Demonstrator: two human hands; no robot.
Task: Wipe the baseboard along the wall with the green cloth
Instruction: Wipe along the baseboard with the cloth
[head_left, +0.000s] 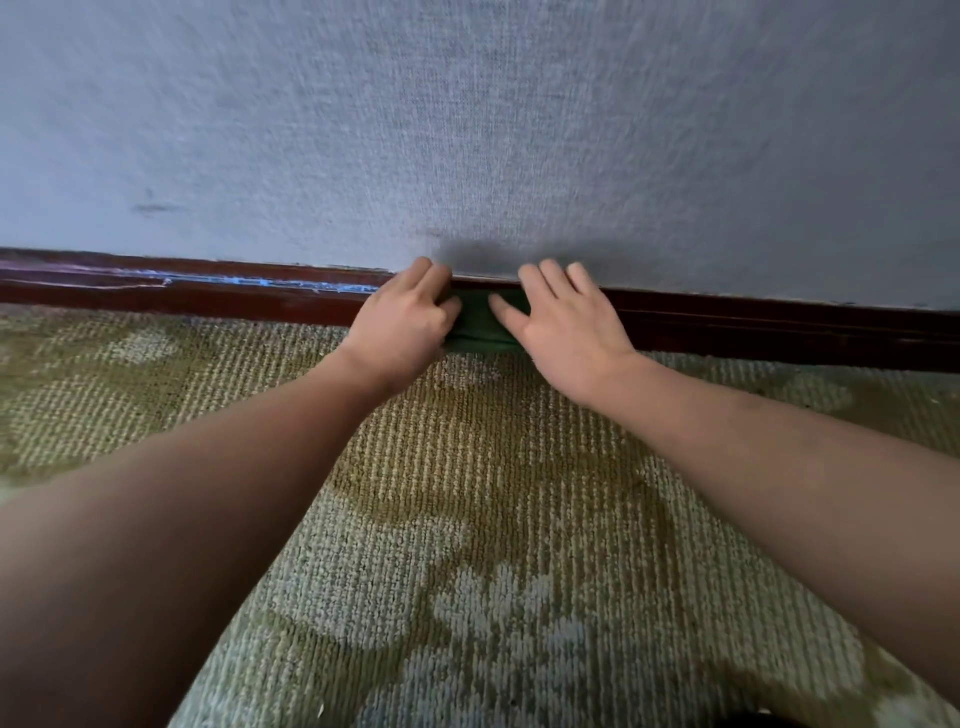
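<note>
Status: green cloth (478, 323) is flat against the face of the baseboard (208, 296), mid-run, covering it from the top lip down to where it meets the carpet (467, 493). Only a narrow strip shows between the two hands; the rest is under them.

Left hand (405, 325): fingers curled, knuckles up at the top lip, thumb on the cloth's left end. Reads as a grip on the cloth. Right hand (566, 327): fingers straight and spread, tips up at the seam where the baseboard meets the wall (467, 130), thumb pressing the cloth's right end. A flat press, not a grasp.

Key geometry: the baseboard's long axis runs left-right across the view, and the cloth sits directly under and between both hands, so neither has to reach. Next stroke should be a slide along that axis.

Left stretch has a blue-white streak (260, 283) along the upper face, so I'd go that way. Risk: cloth bunching against the carpet edge.
</note>
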